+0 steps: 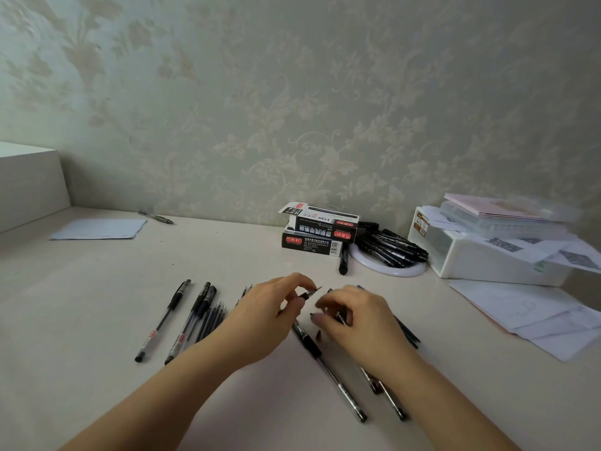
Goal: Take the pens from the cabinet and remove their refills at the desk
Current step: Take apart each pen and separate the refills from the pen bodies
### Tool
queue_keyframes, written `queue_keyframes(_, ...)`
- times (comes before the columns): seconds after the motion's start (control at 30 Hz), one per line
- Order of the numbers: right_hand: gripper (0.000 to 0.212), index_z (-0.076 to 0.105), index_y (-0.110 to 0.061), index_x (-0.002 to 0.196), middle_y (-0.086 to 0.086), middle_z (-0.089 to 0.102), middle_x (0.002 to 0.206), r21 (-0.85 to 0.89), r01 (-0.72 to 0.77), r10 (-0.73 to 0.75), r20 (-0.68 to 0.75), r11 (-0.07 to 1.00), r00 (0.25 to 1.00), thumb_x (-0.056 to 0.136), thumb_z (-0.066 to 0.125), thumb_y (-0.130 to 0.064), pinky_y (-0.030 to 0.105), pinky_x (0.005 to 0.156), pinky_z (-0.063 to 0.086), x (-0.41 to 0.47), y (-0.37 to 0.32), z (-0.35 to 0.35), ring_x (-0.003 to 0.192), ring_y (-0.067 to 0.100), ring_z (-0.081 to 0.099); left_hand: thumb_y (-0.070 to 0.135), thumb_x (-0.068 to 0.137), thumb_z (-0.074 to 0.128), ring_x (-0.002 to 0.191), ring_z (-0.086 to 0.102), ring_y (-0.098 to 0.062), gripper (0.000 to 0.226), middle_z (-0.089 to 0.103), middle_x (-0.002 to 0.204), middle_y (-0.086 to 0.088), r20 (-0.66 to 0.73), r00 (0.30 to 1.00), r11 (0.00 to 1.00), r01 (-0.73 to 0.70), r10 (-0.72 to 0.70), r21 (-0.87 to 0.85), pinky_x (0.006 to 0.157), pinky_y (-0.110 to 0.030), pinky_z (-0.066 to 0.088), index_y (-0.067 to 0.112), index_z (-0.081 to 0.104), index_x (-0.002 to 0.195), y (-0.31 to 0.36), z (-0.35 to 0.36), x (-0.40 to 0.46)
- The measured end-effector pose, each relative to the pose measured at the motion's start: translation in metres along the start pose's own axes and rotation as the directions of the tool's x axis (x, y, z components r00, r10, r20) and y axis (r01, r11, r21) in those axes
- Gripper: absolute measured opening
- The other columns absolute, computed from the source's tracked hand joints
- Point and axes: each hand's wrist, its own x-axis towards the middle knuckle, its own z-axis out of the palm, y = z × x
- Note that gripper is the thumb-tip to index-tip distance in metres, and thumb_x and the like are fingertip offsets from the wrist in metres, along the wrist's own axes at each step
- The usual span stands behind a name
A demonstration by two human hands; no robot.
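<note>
At the bottom of the frame two bare forearms reach in from the lower left and lower right across the pale desk [97,320]. Nearest, right of centre, two capped pens [328,369] lie slanting toward the lower right, one partly under the right wrist. The left hand [263,317] is at centre, its fingertips pinching a short black pen tip section [309,292] raised just off the desk. The right hand [354,315] is just beside it, fingers curled round a dark pen barrel [340,317], most of which is hidden. A small black cap piece [319,335] lies on the desk between the hands.

Left of centre lie three whole pens [162,322] side by side, and next to them a bundle of thin dark refills [213,317]; their number cannot be told.

Farther back, right of centre, two pen boxes [317,231] are stacked, the upper one open. Beside them a heap of black markers [390,247] rests on a white ring [387,271]. At the far right stands a white storage box [487,258] with papers around it. In the upper left lie one sheet [99,229] and one lone pen [156,217] by the wall.
</note>
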Motion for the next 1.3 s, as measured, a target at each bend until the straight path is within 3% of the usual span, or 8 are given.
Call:
queue_keyframes(0.07, 0.013, 0.075, -0.032, 0.09, -0.015, 0.071, 0.081, 0.199, -0.088, 0.102, -0.063, 0.976, 0.993, 0.086, 0.068, -0.042, 0.008, 0.064, 0.042, 0.001, -0.002, -0.002, 0.073, -0.007, 0.061, 0.024, 0.098, 0.049, 0.063, 0.053, 0.005, 0.025, 0.055, 0.082, 0.02, -0.035, 0.999, 0.999, -0.02, 0.019, -0.027, 0.057, -0.008, 0.037, 0.043, 0.052, 0.115, 0.002, -0.001, 0.001)
queue_keyframes(0.17, 0.014, 0.077, -0.033, 0.089, -0.013, 0.076, 0.082, 0.528, -0.228, 0.24, 0.047, 0.818, 0.97, 0.09, 0.065, -0.041, 0.011, 0.067, 0.045, 0.0, -0.007, -0.004, 0.074, -0.006, 0.067, 0.024, 0.097, 0.052, 0.06, 0.053, -0.001, 0.027, 0.056, 0.085, 0.019, -0.052, 0.996, 0.995, -0.079, 0.076, -0.064, 0.057, -0.007, 0.037, 0.046, 0.052, 0.113, 0.007, -0.002, 0.0)
queue_keyframes(0.27, 0.011, 0.079, -0.031, 0.089, -0.004, 0.077, 0.085, 0.68, -0.317, 0.315, 0.132, 0.661, 0.94, 0.088, 0.069, -0.034, 0.015, 0.063, 0.047, -0.001, -0.01, -0.004, 0.066, -0.001, 0.062, 0.022, 0.095, 0.055, 0.058, 0.053, -0.005, 0.03, 0.056, 0.086, 0.018, -0.057, 0.992, 0.989, -0.121, 0.116, -0.086, 0.056, -0.007, 0.037, 0.046, 0.052, 0.114, 0.011, -0.003, -0.001)
queue_keyframes(0.67, 0.03, 0.079, -0.014, 0.096, 0.009, 0.077, 0.096, 0.896, -0.3, 0.367, 0.172, 0.327, 0.914, 0.07, 0.079, -0.03, 0.02, 0.07, 0.055, 0.004, -0.007, -0.01, 0.082, 0.014, 0.071, 0.025, 0.094, 0.059, 0.056, 0.055, -0.016, 0.033, 0.058, 0.093, 0.023, -0.074, 0.992, 0.988, -0.112, 0.104, -0.105, 0.056, -0.021, 0.045, 0.045, 0.048, 0.118, 0.012, -0.004, -0.001)
queue_keyframes(0.8, 0.036, 0.077, -0.009, 0.096, 0.011, 0.076, 0.097, 0.893, -0.366, 0.323, 0.276, 0.264, 0.905, 0.063, 0.083, -0.024, 0.02, 0.071, 0.056, 0.004, -0.006, -0.007, 0.084, 0.016, 0.072, 0.024, 0.094, 0.058, 0.055, 0.054, -0.015, 0.034, 0.06, 0.093, 0.02, -0.086, 0.989, 0.984, -0.133, 0.124, -0.12, 0.053, -0.015, 0.042, 0.045, 0.046, 0.119, 0.013, -0.004, -0.002)
queue_keyframes(1.03, 0.018, 0.073, -0.009, 0.099, 0.01, 0.077, 0.097, 0.931, -0.34, 0.394, 0.267, 0.129, 0.879, 0.084, 0.069, -0.019, 0.022, 0.064, 0.058, 0.007, -0.005, -0.011, 0.08, 0.017, 0.074, 0.023, 0.094, 0.057, 0.054, 0.053, -0.011, 0.033, 0.059, 0.09, 0.02, -0.076, 0.989, 0.985, -0.132, 0.124, -0.11, 0.053, -0.016, 0.043, 0.043, 0.047, 0.118, 0.011, -0.003, -0.001)
queue_keyframes(1.2, 0.01, 0.066, -0.01, 0.099, 0.005, 0.076, 0.085, 0.975, -0.113, 0.615, -0.028, 0.189, 0.788, 0.095, 0.059, -0.017, 0.021, 0.058, 0.057, 0.013, 0.01, -0.03, 0.073, 0.015, 0.073, 0.021, 0.095, 0.056, 0.054, 0.05, -0.008, 0.03, 0.06, 0.087, 0.02, -0.097, 0.992, 0.991, -0.094, 0.085, -0.093, 0.057, -0.013, 0.041, 0.041, 0.049, 0.117, 0.008, -0.005, 0.0)
queue_keyframes(1.3, 0.01, 0.07, -0.018, 0.096, -0.004, 0.073, 0.074, 0.898, -0.106, 0.626, -0.209, 0.428, 0.751, 0.094, 0.063, -0.025, 0.023, 0.061, 0.052, 0.016, 0.025, -0.041, 0.07, 0.01, 0.066, 0.021, 0.096, 0.054, 0.054, 0.05, -0.006, 0.025, 0.059, 0.084, 0.017, -0.127, 0.991, 0.997, -0.049, 0.041, -0.056, 0.057, -0.012, 0.038, 0.036, 0.051, 0.116, 0.006, -0.009, 0.001)
